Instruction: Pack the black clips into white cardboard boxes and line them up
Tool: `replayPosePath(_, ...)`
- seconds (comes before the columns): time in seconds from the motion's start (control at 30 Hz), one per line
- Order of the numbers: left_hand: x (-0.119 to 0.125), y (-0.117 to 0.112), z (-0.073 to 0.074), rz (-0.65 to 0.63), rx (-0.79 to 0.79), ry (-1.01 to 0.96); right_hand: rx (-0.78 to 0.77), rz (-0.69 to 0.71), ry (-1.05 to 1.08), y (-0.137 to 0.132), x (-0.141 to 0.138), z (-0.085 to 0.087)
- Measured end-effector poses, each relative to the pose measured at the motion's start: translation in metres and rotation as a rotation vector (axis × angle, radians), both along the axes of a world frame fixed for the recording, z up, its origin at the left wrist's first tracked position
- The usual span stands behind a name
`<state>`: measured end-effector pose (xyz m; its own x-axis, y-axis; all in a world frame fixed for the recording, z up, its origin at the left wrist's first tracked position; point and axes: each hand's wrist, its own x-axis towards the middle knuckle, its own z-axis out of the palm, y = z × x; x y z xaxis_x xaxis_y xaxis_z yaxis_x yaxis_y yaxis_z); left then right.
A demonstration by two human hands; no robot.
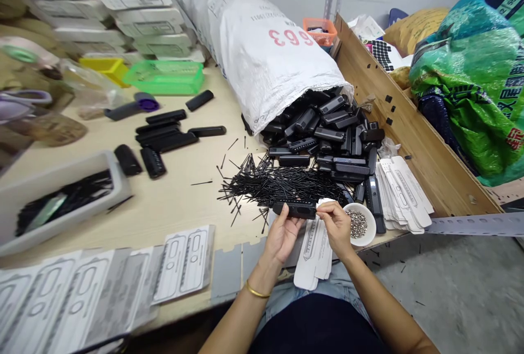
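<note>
My left hand [282,234] is closed around a flat black plastic piece [295,209], held level just above the table's front edge. My right hand [336,224] pinches at the right end of the same piece, fingers pressed together; anything small in the pinch is hidden. Just behind the piece lies a heap of thin black pins [270,182]. A small white bowl [367,228] of tiny metal parts sits right beside my right hand. White cards [313,253] lie under my hands.
A white woven sack [262,48] spills several black plastic pieces [327,130] onto the table. White card stacks [403,193] lie right of the bowl. A grey tray [61,179], finished black pieces [164,133], green [166,77] and yellow baskets sit left. A wooden board [409,125] borders the right.
</note>
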<state>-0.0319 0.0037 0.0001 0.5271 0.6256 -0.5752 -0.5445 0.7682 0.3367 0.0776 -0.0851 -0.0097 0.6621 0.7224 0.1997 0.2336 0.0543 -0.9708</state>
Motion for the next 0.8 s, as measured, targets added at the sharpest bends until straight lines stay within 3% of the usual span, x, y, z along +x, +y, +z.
replayPosePath(0.23,0.002,-0.005,-0.005,0.003,-0.102,-0.066,0.102,-0.038,0.132,0.008,-0.004,0.0)
replayPosePath(0.43,0.0,-0.009,-0.005,0.042,0.038,-0.026,0.108,-0.009,-0.089,0.001,-0.012,-0.005)
replayPosePath(0.53,-0.015,-0.006,0.008,0.074,0.233,0.033,0.032,0.061,-0.095,-0.006,-0.01,-0.009)
replayPosePath(0.67,-0.044,-0.001,0.011,0.107,0.787,0.193,-0.055,-0.049,-0.063,-0.017,0.013,-0.011)
replayPosePath(0.73,-0.051,0.002,0.0,-0.051,1.039,0.36,-0.086,-0.137,-0.136,-0.022,0.029,-0.008)
replayPosePath(0.8,-0.048,0.009,-0.013,-0.193,1.131,0.55,-0.175,-0.084,-0.279,-0.024,0.042,-0.003)
